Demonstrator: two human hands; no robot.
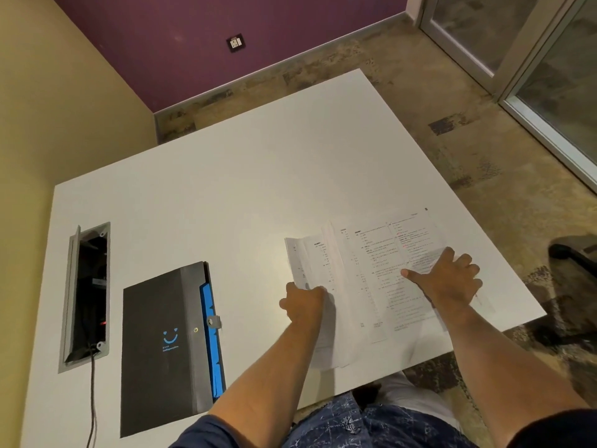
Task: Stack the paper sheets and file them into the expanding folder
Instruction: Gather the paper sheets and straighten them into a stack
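Several printed paper sheets [368, 286] lie fanned out and overlapping on the right part of the white table [226, 189]. My left hand [305, 303] grips the left edge of the leftmost sheet, thumb on top. My right hand [449, 279] rests on the rightmost sheets, fingers curled over their right edge and thumb pressing flat. A black expanding folder [168, 344] with a blue smiley logo lies shut on the table to the left of the sheets. Its blue pockets and a snap flap show along its right side.
An open cable box [85, 295] is set into the table at the far left, with a cord running toward the front edge. A chair base [571, 253] stands on the floor to the right. Glass doors stand at the top right.
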